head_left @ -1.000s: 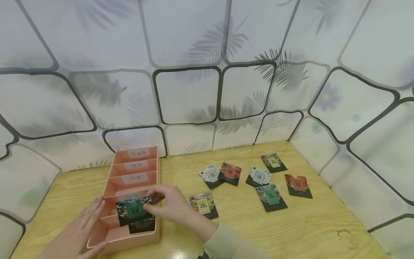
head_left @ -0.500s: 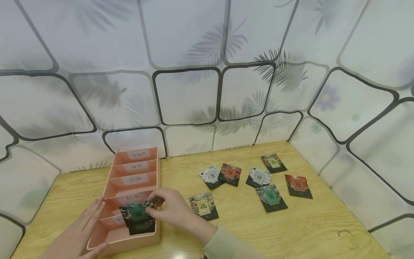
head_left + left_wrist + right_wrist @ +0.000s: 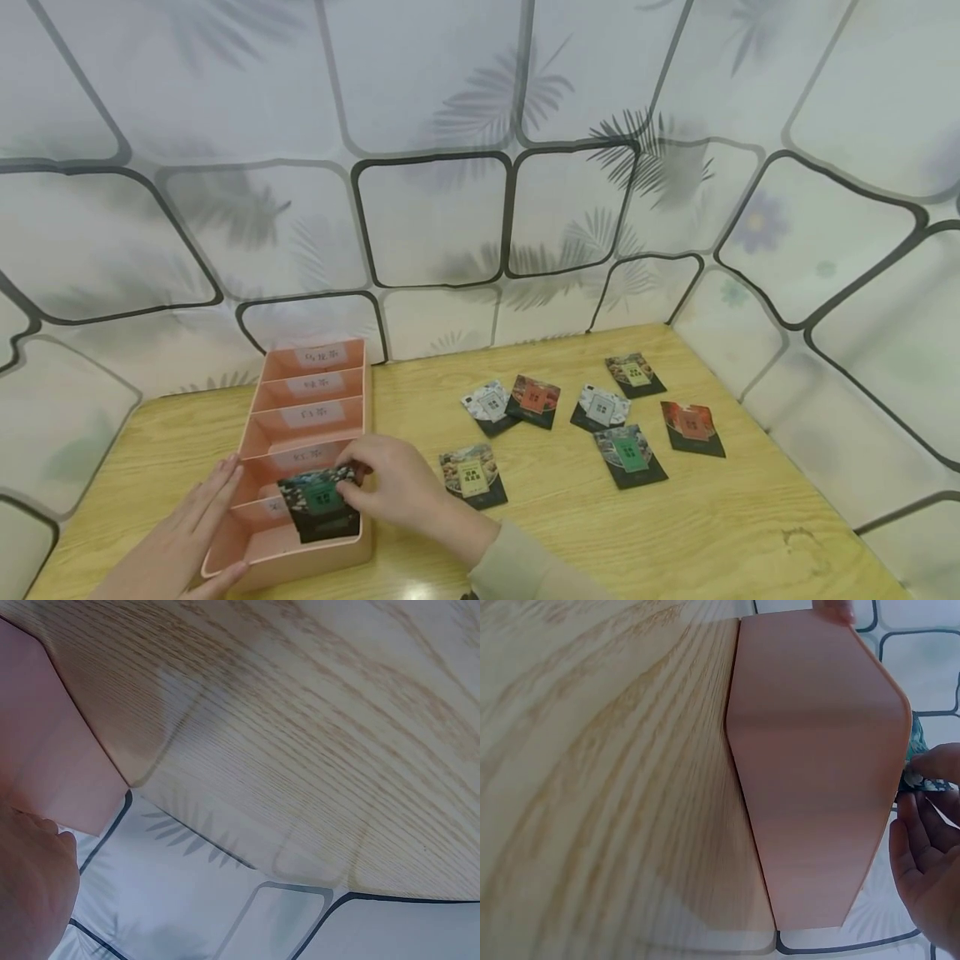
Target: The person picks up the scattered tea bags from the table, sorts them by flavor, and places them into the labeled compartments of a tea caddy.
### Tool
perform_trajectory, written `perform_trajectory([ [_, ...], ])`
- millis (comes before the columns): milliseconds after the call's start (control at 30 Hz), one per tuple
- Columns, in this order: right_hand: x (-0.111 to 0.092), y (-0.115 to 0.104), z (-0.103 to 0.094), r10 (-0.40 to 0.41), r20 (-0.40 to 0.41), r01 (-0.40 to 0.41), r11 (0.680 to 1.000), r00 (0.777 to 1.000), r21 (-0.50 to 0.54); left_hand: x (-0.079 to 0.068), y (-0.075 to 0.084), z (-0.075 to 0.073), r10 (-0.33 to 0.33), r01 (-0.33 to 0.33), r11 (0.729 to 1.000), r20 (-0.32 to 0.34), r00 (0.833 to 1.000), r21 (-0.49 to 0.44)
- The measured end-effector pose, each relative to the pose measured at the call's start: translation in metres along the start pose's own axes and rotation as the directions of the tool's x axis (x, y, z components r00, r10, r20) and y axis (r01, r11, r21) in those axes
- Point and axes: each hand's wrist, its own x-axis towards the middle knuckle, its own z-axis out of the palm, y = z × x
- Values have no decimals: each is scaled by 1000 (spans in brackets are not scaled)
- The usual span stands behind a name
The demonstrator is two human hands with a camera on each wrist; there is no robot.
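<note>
A pink divided box [image 3: 366, 483] with paper labels on its dividers stands at the left of the table. My right hand [image 3: 397, 483] pinches the upper right corner of a dark tea sachet [image 3: 318, 504] with a green label, which is in the box's nearest compartment. In the right wrist view, thumb and fingers of the right hand [image 3: 934, 817] pinch the sachet [image 3: 918, 739] just beyond the box rim. My left hand [image 3: 176, 533] rests along the box's left side with its fingers straight; the left wrist view shows only part of the left hand [image 3: 37, 885] against the box wall [image 3: 60, 742].
Several sachets lie to the right on the wooden table [image 3: 585, 533]: the closest has a yellow label [image 3: 474, 477], others are a green-labelled sachet [image 3: 630, 455], a red sachet [image 3: 692, 428] and a white-patterned sachet [image 3: 600, 408]. A patterned curtain [image 3: 435, 225] encloses the back and sides.
My right hand has lowered the green-labelled sachet slightly down and to the right in the nearest compartment, where it now covers the other dark sachet there. The left hand has stayed in place.
</note>
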Motion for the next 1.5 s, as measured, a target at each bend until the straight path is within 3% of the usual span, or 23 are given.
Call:
perform_trajectory([
  [200, 0, -4, -1, -112, 12, 111, 959, 994, -259, 1, 1, -2, 9, -9, 1000, -10, 1000, 2],
  [333, 0, -5, -1, -135, 23, 135, 940, 991, -314, 1, 0, -1, 15, -15, 1000, -15, 1000, 5],
  [633, 0, -5, 0, -117, 33, 121, 947, 993, -299, 1, 0, -1, 4, -4, 1000, -4, 1000, 0],
  [800, 0, -6, -1, -100, 40, 107, 959, 994, -263, 1, 0, 0, -22, 22, 1000, 30, 999, 6],
  [1000, 2, -5, -4, -100, 42, 106, 973, 994, -203, 1, 0, 1, -19, 19, 1000, 26, 999, 7],
  [1233, 5, -1, -13, -44, -8, 44, 997, 999, -61, 1, 1, 0, -29, 29, 1000, 40, 999, 2],
  [1500, 6, 13, -35, 36, -90, -35, 999, 995, 3, 1, 3, -1, -43, 43, 999, 56, 997, 3],
])
